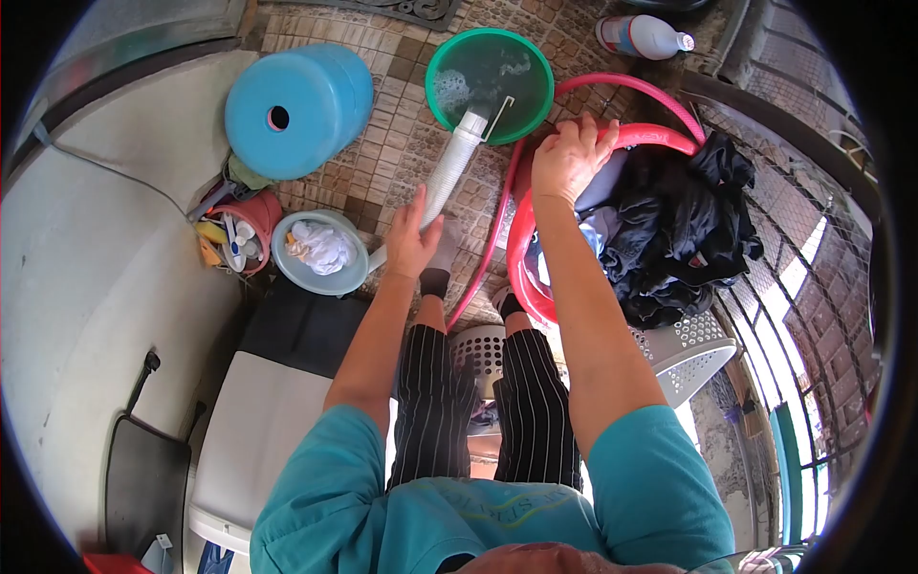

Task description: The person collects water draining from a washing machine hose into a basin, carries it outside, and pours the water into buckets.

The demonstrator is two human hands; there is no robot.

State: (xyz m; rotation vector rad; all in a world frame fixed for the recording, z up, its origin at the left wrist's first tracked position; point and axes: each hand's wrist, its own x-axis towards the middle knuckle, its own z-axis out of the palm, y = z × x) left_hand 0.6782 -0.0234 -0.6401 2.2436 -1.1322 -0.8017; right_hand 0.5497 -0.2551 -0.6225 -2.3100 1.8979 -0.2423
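Note:
My left hand [413,239] is wrapped round a white corrugated drain hose [448,174]. The far end of that hose rests at the near rim of a green basin [433,103], which holds dark, sudsy water. A thin hooked bracket [497,121] stands up beside the hose end. My right hand [571,163] grips the thick rim of a red tub [521,251], its fingers bent over the edge. Black wet-looking clothes [679,230] are heaped over the tub's right side. Whatever lies under them is mostly hidden.
A pink hose [626,80] curves behind the tub and runs down its left side. Left are an upturned blue stool [258,105], a pale basin [287,260] with white cloth, and a bucket [260,206] of brushes. A bottle [650,36] lies at the back; a perforated basket [696,354] stands right.

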